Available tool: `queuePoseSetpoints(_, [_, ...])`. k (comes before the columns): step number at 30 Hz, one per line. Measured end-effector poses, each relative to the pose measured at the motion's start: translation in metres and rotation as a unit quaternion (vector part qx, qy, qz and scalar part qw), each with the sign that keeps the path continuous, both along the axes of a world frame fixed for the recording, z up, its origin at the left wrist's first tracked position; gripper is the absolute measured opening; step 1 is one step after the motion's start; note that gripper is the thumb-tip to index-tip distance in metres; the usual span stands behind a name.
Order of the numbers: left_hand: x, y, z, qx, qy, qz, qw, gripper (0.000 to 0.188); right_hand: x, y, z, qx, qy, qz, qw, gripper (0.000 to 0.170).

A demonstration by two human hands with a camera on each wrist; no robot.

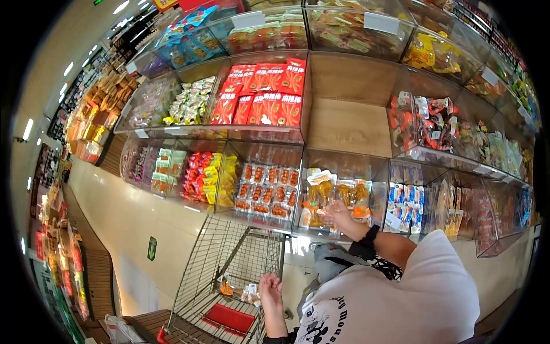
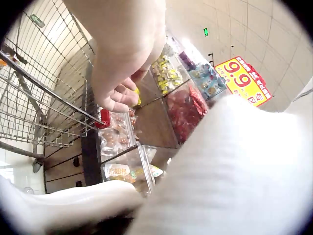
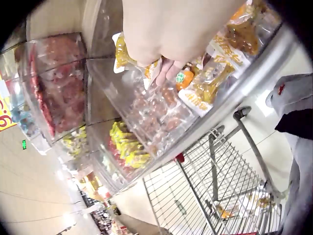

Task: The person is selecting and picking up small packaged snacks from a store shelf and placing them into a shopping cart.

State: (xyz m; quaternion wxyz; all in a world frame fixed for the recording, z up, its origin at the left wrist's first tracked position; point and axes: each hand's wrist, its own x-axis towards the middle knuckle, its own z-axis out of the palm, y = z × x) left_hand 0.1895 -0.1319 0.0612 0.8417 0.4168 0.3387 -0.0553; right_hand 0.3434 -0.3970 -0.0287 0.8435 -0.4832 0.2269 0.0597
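In the head view my right hand (image 1: pixel 338 215) reaches down into a clear bin of vacuum packs (image 1: pixel 352 192) holding golden-brown, drumstick-like food, with orange and white labels. Seen from the right wrist, the bent fingers (image 3: pixel 168 73) pinch an orange-and-white food pack (image 3: pixel 152 72) whose edge shows between them; the rest of it is hidden behind the hand. More of these packs (image 3: pixel 203 90) lie right beside the fingertips. My left hand (image 1: pixel 271 291) hangs above the shopping cart's side with loosely curled fingers, holding nothing. Inside the cart (image 1: pixel 197 252) lie several orange-and-white packs (image 1: pixel 250 294).
Left of the drumstick bin stands a bin of small reddish-brown packs (image 1: pixel 266 186); at its right are blue-and-white packs (image 1: pixel 405 200). Red packets (image 1: pixel 260 94) fill an upper bin. Clear bin walls (image 3: pixel 110 85) divide the goods. A yellow price sign (image 2: pixel 243 81) hangs above.
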Motion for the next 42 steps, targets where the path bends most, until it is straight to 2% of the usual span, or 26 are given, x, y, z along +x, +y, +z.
queuePoseSetpoints(1, [0.006,-0.002,0.0,0.004,0.014,0.005,1.0,0.038,0.011,0.0,-0.005,-0.02,0.03,-0.01,0.999,0.016])
queuePoseSetpoints(4, [0.017,-0.001,0.004,0.027,0.041,0.031,0.998,0.04,0.043,0.011,-0.053,-0.075,0.013,-0.044,0.996,0.017])
queuePoseSetpoints(5, [0.017,0.001,0.0,0.031,0.051,0.056,0.997,0.04,0.048,0.014,-0.066,-0.043,0.01,-0.057,0.997,0.017])
queuePoseSetpoints(6, [0.019,0.001,0.0,0.031,0.048,0.067,0.996,0.038,0.053,0.015,-0.071,-0.134,-0.021,-0.037,0.99,0.017])
queuePoseSetpoints(8, [0.017,0.001,0.003,0.033,0.045,0.089,0.995,0.034,0.062,0.017,-0.081,-0.309,-0.079,0.005,0.948,0.017])
queuePoseSetpoints(9, [0.02,-0.003,0.009,0.033,0.065,0.108,0.991,0.028,0.068,0.018,-0.084,-0.372,-0.082,-0.011,0.925,0.017])
queuePoseSetpoints(12, [0.014,0.001,0.002,0.026,0.078,0.121,0.989,0.023,0.076,0.006,-0.084,-0.512,0.011,0.066,0.856,0.023])
queuePoseSetpoints(13, [0.012,0.002,0.0,0.021,0.09,0.131,0.987,0.024,0.079,0.005,-0.078,-0.524,0.039,0.1,0.845,0.03])
queuePoseSetpoints(16, [0.005,0.005,-0.008,0.024,0.103,0.136,0.985,0.024,0.084,0.0,-0.085,-0.567,-0.031,0.141,0.811,0.029])
queuePoseSetpoints(17, [0.001,0.005,-0.009,0.028,0.099,0.132,0.986,0.024,0.086,-0.005,-0.086,-0.554,-0.02,0.178,0.813,0.028])
queuePoseSetpoints(20, [-0.007,0.009,-0.01,0.041,0.088,0.125,0.987,0.025,0.084,-0.017,-0.095,-0.371,-0.026,0.201,0.906,0.03])
queuePoseSetpoints(21, [-0.011,0.012,-0.01,0.044,0.09,0.127,0.987,0.025,0.086,-0.02,-0.072,-0.433,-0.01,0.265,0.862,0.029])
queuePoseSetpoints(24, [-0.032,0.019,-0.014,0.039,0.078,0.126,0.988,0.024,0.087,-0.013,-0.074,-0.556,-0.051,0.301,0.773,0.027])
queuePoseSetpoints(28, [-0.069,0.031,-0.015,0.032,0.095,0.139,0.985,0.023,0.084,-0.001,-0.076,-0.573,-0.029,0.265,0.775,0.026])
queuePoseSetpoints(29, [-0.082,0.036,-0.02,0.026,0.102,0.143,0.984,0.021,0.086,-0.004,-0.076,-0.533,0.005,0.264,0.804,0.027])
queuePoseSetpoints(30, [-0.089,0.037,-0.016,0.034,0.101,0.143,0.984,0.021,0.09,-0.003,-0.087,-0.51,0.04,0.214,0.832,0.032])
queuePoseSetpoints(32, [-0.106,0.038,-0.005,0.048,0.104,0.142,0.983,0.021,0.09,0.002,-0.054,-0.578,0.084,0.231,0.778,0.04])
queuePoseSetpoints(33, [-0.118,0.043,-0.009,0.058,0.117,0.149,0.98,0.02,0.087,0.003,-0.042,-0.572,0.122,0.229,0.778,0.046])
queuePoseSetpoints(36, [-0.149,0.056,-0.013,0.035,0.105,0.189,0.976,0.017,0.085,0.001,-0.049,-0.569,0.16,0.213,0.778,0.044])
queuePoseSetpoints(39, [-0.181,0.064,0.001,0.037,0.133,0.187,0.973,0.022,0.07,0.0,-0.048,-0.592,0.068,0.148,0.789,0.044])
queuePoseSetpoints(42, [-0.202,0.071,0.018,0.013,0.095,0.172,0.98,0.019,0.05,-0.001,-0.037,-0.624,0.048,0.124,0.77,0.039])
